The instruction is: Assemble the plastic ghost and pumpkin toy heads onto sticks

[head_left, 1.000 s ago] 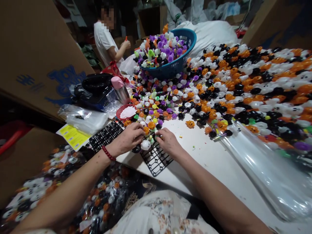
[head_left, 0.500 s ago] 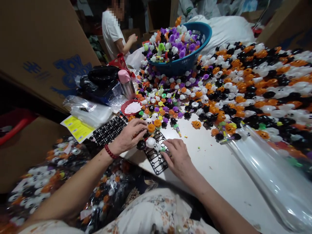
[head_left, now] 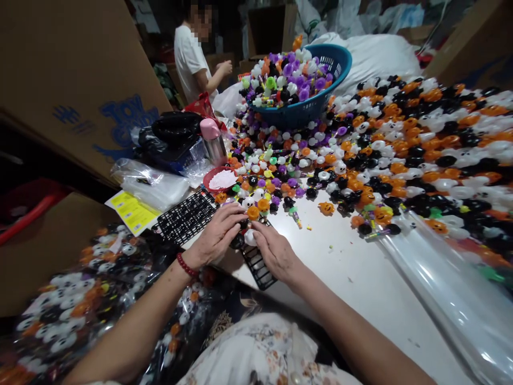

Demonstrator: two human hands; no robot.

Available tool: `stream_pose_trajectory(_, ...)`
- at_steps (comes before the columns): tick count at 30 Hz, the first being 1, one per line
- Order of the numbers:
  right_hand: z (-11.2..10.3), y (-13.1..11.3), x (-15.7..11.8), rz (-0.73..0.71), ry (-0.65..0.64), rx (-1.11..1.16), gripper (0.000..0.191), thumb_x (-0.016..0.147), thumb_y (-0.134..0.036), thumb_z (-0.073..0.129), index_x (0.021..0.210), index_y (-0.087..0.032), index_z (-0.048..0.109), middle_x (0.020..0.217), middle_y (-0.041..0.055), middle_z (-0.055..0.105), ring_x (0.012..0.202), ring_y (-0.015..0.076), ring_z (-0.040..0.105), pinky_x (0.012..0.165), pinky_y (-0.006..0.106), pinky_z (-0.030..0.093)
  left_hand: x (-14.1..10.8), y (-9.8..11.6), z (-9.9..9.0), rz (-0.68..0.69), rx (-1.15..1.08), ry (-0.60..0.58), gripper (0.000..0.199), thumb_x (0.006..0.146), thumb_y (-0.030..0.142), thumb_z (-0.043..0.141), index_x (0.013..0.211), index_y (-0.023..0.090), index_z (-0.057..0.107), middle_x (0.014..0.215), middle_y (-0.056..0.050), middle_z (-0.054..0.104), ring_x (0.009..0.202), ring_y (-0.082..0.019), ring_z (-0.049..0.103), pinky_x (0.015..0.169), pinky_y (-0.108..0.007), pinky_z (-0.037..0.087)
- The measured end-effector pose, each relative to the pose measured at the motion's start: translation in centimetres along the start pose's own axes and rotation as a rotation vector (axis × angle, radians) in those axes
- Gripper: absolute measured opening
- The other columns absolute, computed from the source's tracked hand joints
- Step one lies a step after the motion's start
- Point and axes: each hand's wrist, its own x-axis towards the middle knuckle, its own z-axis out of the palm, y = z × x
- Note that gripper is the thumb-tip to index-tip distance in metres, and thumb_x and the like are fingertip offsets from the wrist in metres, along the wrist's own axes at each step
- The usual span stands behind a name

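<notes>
Pair of hands, drawn together: right hand (head_left: 274, 248) has moved in beside left hand (head_left: 218, 232), bringing both to one cluster of toy pieces.
Cardboard box (head_left: 60, 85), at left; person in white (head_left: 192, 53), behind; white surface (head_left: 320, 262), bearing heaped toys; blue basket (head_left: 345, 61), full; black grid (head_left: 260, 271), partly under the hands; fingers part-curled, any grip hidden; white piece (head_left: 250, 238), at right fingertips; black piece (head_left: 237, 242), beside left fingers.
</notes>
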Motion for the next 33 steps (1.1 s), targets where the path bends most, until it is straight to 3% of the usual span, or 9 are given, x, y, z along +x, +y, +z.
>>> stream_pose_trajectory(4, 0.2, -0.2, 0.9, -0.071, -0.033, 0.036, 0.035, 0.104, -0.034, 0.033, 0.118, -0.019, 0.062, 0.114, 0.0096, 0.067, 0.109, 0.0209, 0.06, 0.098, 0.035, 0.046, -0.8, -0.1, 0.5, 0.051, -0.002, -0.064, 0.04, 0.099, 0.024, 0.041, 0.138, 0.023, 0.05, 0.139, -0.009, 0.056, 0.141, -0.025, 0.036, 0.117, -0.052, 0.032)
stream_pose_trajectory(8, 0.4, 0.0, 1.7, 0.008, -0.082, 0.075, 0.036, 0.104, -0.034, 0.032, 0.107, -0.02, 0.065, 0.106, 0.0077, 0.068, 0.101, 0.0202, 0.061, 0.094, 0.035, 0.046, -1.1, 0.0, 0.8, 0.114, 0.048, -0.065, 0.052, 0.095, 0.032, 0.052, 0.145, 0.023, 0.042, 0.141, -0.009, 0.056, 0.141, -0.028, 0.036, 0.116, -0.054, 0.031)
stream_pose_trajectory(12, 0.0, 0.8, 1.8, 0.116, -0.029, 0.251, 0.034, 0.103, -0.037, 0.036, 0.117, -0.022, 0.063, 0.112, 0.0043, 0.069, 0.104, 0.0177, 0.062, 0.094, 0.032, 0.046, -1.0, 0.0, 1.1, 0.164, 0.126, 0.007, 0.05, 0.09, 0.023, 0.061, 0.139, 0.025, 0.05, 0.134, -0.008, 0.062, 0.137, -0.027, 0.042, 0.114, -0.053, 0.033)
stream_pose_trajectory(17, -1.9, 2.3, 0.6, 0.192, 0.071, 0.319, 0.026, 0.099, -0.034, 0.045, 0.112, -0.022, 0.064, 0.109, 0.0034, 0.071, 0.105, 0.0174, 0.064, 0.096, 0.033, 0.046, -0.9, -0.1, 1.4, 0.168, 0.138, 0.039, 0.034, 0.087, 0.016, 0.062, 0.121, 0.023, 0.062, 0.113, -0.006, 0.071, 0.128, -0.026, 0.052, 0.11, -0.053, 0.037)
stream_pose_trajectory(21, -3.1, 3.7, -1.5, 0.228, 0.031, 0.049, 0.016, 0.092, -0.026, 0.059, 0.106, -0.023, 0.067, 0.103, 0.0039, 0.07, 0.097, 0.0198, 0.062, 0.087, 0.035, 0.048, -0.9, -0.2, 1.4, 0.156, 0.08, 0.052, 0.023, 0.086, 0.014, 0.063, 0.108, 0.02, 0.064, 0.107, -0.006, 0.071, 0.125, -0.025, 0.054, 0.109, -0.052, 0.041)
stream_pose_trajectory(27, -2.5, 4.6, -3.6, 0.117, -0.141, -0.5, 0.009, 0.088, -0.021, 0.066, 0.095, -0.016, 0.068, 0.101, 0.0125, 0.063, 0.096, 0.0258, 0.053, 0.084, 0.038, 0.047, -0.9, -0.3, 1.4, 0.13, 0.05, 0.064, 0.021, 0.085, 0.013, 0.062, 0.104, 0.02, 0.062, 0.112, -0.008, 0.068, 0.125, -0.026, 0.054, 0.107, -0.051, 0.045)
stream_pose_trajectory(33, -2.6, 4.6, -3.9, 0.117, -0.13, -0.605, 0.011, 0.093, -0.022, 0.057, 0.088, -0.015, 0.064, 0.092, 0.0112, 0.063, 0.089, 0.0246, 0.053, 0.08, 0.037, 0.045, -1.0, -0.6, 1.5, 0.157, 0.065, 0.06, 0.028, 0.084, 0.014, 0.065, 0.11, 0.021, 0.061, 0.117, -0.009, 0.064, 0.127, -0.027, 0.053, 0.106, -0.052, 0.047)
